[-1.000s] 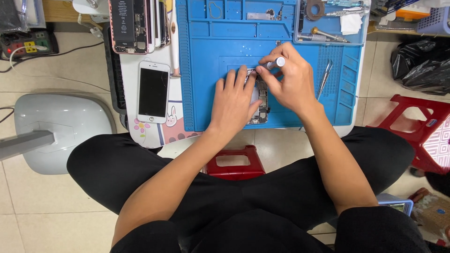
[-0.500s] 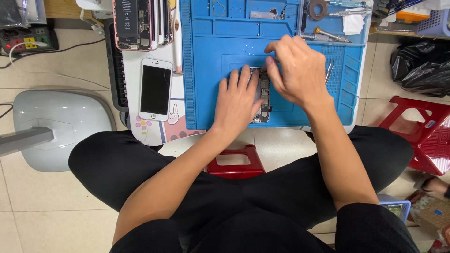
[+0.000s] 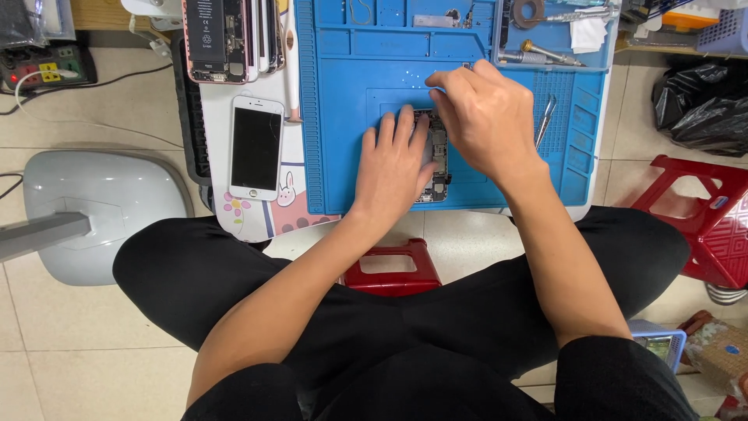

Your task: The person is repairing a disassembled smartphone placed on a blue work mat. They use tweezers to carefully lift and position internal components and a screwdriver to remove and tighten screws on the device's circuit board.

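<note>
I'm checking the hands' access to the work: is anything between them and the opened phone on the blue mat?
Nothing visible. The left hand lies flat on the opened phone on the blue silicone mat; the right hand is over its upper end.

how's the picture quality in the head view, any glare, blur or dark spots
Head view: even, soft light, sharp on both hands; the left hand and right hand show no motion blur; mild sheen on the white phone screen; black trousers lose detail; the opened phone is mostly hidden.
</note>
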